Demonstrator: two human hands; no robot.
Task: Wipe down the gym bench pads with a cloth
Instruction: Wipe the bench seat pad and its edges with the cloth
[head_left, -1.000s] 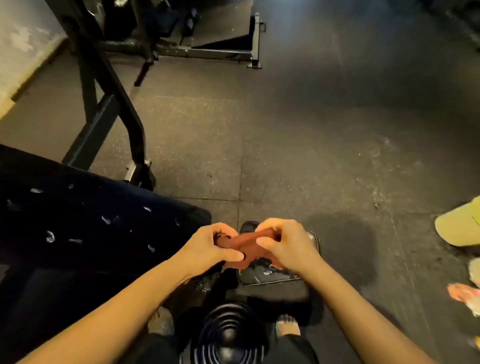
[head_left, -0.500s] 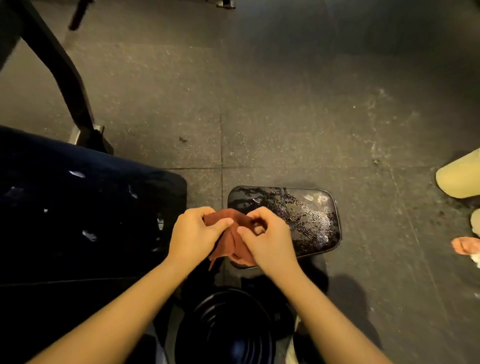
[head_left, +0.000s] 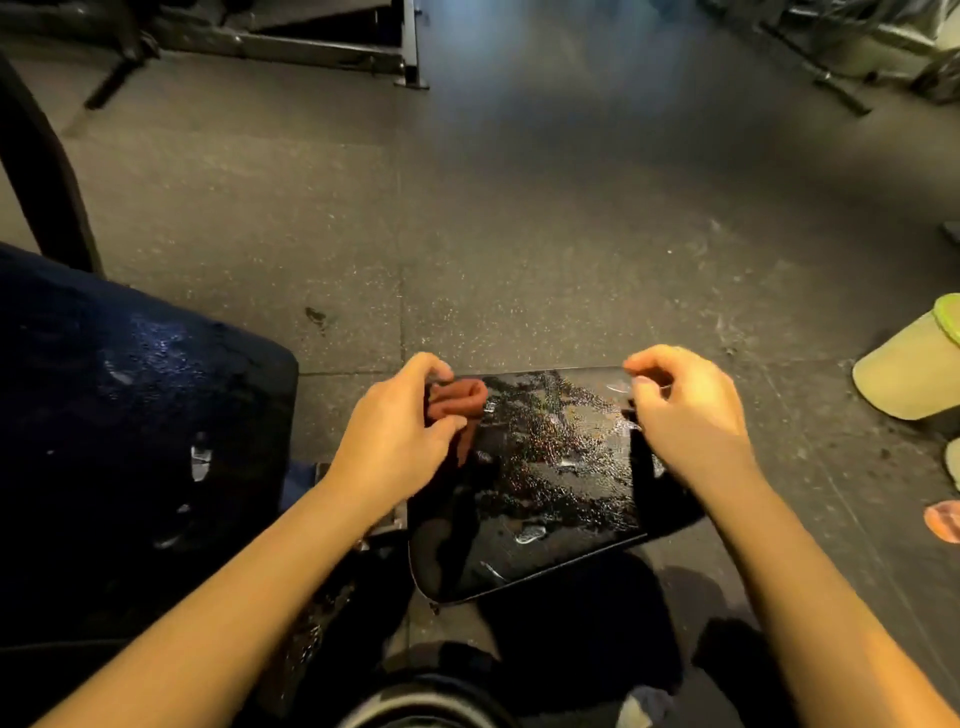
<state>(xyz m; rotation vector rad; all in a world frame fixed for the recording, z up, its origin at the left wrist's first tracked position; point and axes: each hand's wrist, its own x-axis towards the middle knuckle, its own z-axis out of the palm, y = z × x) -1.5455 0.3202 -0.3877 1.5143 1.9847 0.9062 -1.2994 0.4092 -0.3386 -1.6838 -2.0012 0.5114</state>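
Note:
A small black seat pad (head_left: 545, 478), worn and cracked with wet spots, lies below and in front of me. My left hand (head_left: 400, 436) holds a bunched reddish-brown cloth (head_left: 457, 400) over the pad's far left corner. My right hand (head_left: 685, 410) hovers over the pad's far right edge with fingers curled and thumb near the fingertips; it holds nothing that I can see. A larger dark blue bench pad (head_left: 130, 415), torn in spots and glistening wet, fills the left side.
Grey speckled rubber floor tiles surround the pads. A black frame post (head_left: 47, 187) rises at far left, and a bench base (head_left: 322, 47) lies at the top. A pale green container (head_left: 914, 374) lies at right. A dark round object (head_left: 426, 701) sits at bottom centre.
Both hands held the cloth together before. Now the right hand has let go and moved right, and the left hand keeps the cloth at the small pad's left corner. The view has tilted up.

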